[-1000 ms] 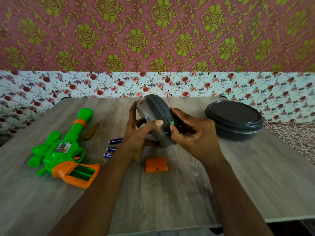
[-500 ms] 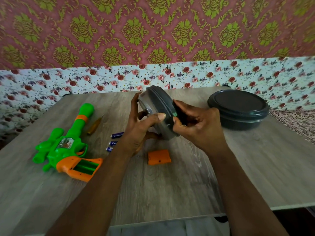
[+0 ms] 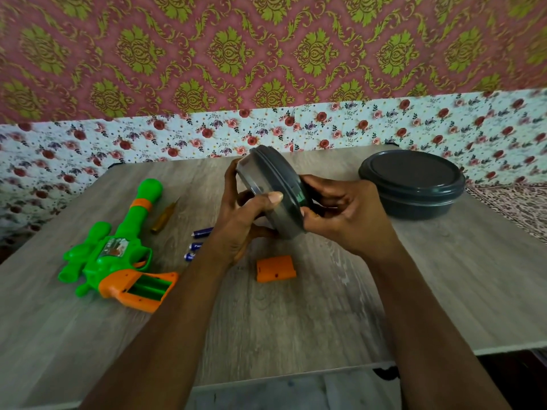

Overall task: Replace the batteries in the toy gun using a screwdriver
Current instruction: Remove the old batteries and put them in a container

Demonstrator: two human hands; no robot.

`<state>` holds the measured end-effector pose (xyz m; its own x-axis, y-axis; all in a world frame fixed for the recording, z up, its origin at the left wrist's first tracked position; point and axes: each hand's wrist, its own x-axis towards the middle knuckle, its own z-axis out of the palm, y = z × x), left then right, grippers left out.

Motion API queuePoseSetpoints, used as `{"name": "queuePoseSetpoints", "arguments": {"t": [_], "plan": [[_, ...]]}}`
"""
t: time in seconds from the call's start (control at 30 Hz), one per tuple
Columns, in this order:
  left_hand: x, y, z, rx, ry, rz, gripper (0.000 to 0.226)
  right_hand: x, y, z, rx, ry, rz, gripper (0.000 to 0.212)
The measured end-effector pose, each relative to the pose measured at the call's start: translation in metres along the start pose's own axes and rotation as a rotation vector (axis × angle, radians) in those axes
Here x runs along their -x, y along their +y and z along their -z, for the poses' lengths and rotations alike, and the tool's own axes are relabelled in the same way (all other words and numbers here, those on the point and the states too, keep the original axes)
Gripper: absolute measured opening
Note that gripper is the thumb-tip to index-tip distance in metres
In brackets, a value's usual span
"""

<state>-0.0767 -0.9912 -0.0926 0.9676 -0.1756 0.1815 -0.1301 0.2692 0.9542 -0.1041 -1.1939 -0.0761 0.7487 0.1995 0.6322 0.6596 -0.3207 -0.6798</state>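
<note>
A wall fills the upper half of the view, with pink wallpaper (image 3: 266,54) patterned in green-gold above a band of white rose-print cloth (image 3: 148,137). Below it a grey wood-grain table (image 3: 296,327) stretches across the scene. Two bare forearms reach in from the bottom edge and meet above the middle of the table. At the left, the green and orange toy gun (image 3: 118,253) lies flat on its side, barrel pointing away, and the battery compartment in its orange handle is uncovered. At the far right a round dark grey lidded container (image 3: 411,184) sits on the table. A second, matching container (image 3: 275,190) is held up on edge above the table's centre. The left hand (image 3: 239,229) wraps round its base, with the thumb laid across the rim. The right hand (image 3: 340,214) grasps the lid side, its fingers and thumb curled onto the lid's edge. The orange battery cover (image 3: 276,268) lies on the table just below the hands. A small amber-handled screwdriver (image 3: 164,216) rests beside the gun's barrel. Three blue batteries (image 3: 202,231) lie between the gun and the left wrist, partly hidden by it.
</note>
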Motion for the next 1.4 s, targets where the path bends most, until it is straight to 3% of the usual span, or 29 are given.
{"name": "queuePoseSetpoints", "arguments": {"t": [0.43,0.63,0.83,1.03,1.4], "plan": [[-0.004,-0.002,0.001,-0.017,0.006,0.003,0.107,-0.002,-0.012,-0.007,0.38,0.087,0.216,0.028],[-0.002,-0.002,-0.001,-0.013,0.011,-0.009,0.102,-0.003,-0.013,-0.005,0.344,0.078,0.192,0.016],[-0.003,-0.005,-0.003,-0.001,-0.004,-0.023,0.098,-0.004,-0.009,-0.004,0.344,0.07,0.199,0.018],[-0.006,-0.004,-0.004,-0.024,-0.004,-0.007,0.105,-0.003,-0.011,-0.001,0.315,0.096,0.196,0.012],[-0.003,-0.002,-0.006,-0.009,-0.01,-0.002,0.098,-0.002,-0.01,-0.002,0.188,0.175,0.202,0.022]]}}
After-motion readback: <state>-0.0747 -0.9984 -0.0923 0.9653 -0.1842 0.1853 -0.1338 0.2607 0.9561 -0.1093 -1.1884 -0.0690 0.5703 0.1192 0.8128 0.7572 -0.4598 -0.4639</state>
